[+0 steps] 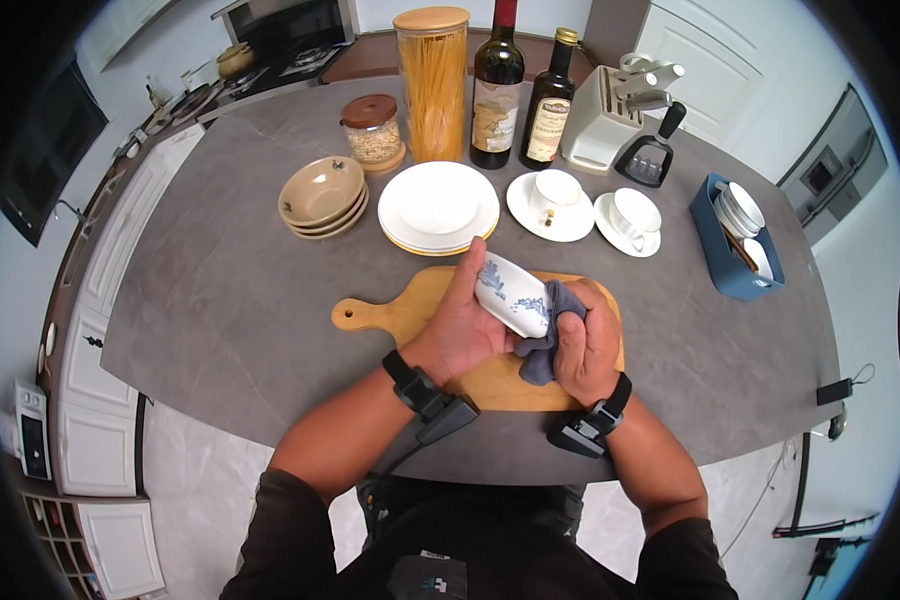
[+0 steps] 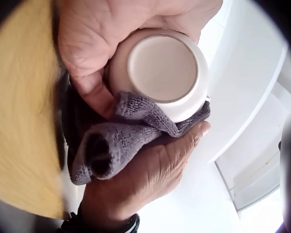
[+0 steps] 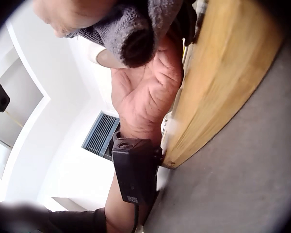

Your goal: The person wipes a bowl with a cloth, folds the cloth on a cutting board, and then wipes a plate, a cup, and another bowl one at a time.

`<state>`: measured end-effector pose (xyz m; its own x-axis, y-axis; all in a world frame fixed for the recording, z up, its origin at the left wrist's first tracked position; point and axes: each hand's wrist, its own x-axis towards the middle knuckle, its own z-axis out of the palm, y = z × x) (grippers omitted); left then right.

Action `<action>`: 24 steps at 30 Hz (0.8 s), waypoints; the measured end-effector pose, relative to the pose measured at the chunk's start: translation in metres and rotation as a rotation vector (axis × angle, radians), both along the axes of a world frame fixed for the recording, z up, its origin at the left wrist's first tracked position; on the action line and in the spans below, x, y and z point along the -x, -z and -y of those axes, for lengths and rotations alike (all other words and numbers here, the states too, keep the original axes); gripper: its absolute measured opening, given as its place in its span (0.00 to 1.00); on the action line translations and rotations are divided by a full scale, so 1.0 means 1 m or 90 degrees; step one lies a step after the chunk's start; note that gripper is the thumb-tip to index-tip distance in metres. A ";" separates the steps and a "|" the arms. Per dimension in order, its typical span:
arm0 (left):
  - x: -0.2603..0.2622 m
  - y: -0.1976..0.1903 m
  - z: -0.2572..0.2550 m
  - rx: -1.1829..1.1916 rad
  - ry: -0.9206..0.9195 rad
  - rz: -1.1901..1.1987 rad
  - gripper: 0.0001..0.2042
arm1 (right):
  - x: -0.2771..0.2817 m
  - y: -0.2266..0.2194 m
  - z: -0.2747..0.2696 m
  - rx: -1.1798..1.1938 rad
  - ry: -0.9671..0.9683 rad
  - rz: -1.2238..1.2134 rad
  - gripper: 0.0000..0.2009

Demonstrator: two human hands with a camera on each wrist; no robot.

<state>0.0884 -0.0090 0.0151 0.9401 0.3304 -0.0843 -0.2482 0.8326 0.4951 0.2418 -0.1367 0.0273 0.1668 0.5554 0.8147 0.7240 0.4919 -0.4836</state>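
Note:
My left hand grips a white bowl with blue painted figures, tilted on its side above a wooden cutting board. The thumb lies up along one end of the bowl. My right hand holds a bunched dark grey cloth against the other end. In the left wrist view the bowl's round foot faces the camera, and folds of the cloth lie over its edge. The right wrist view shows the cloth hiding most of the bowl.
Behind the board stand stacked beige bowls, white plates and two white cups on saucers. Farther back are a pasta jar, two dark bottles and a knife block. A blue basket holding dishes is at the right.

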 end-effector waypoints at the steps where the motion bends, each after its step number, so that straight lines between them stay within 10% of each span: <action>1: -0.001 0.002 -0.002 0.006 0.015 -0.001 0.38 | 0.000 0.002 0.000 0.000 0.000 -0.001 0.13; 9: 0.001 0.015 -0.003 -0.116 -0.072 -0.081 0.40 | -0.005 0.001 -0.001 0.034 -0.007 0.054 0.11; 24: 0.006 -0.009 -0.010 0.095 -0.008 0.014 0.45 | -0.007 -0.005 0.001 -0.005 -0.021 0.053 0.15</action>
<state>0.0825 0.0007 0.0244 0.9380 0.3275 -0.1135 -0.2684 0.8934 0.3602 0.2489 -0.1376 0.0318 0.0797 0.5534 0.8291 0.7455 0.5191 -0.4181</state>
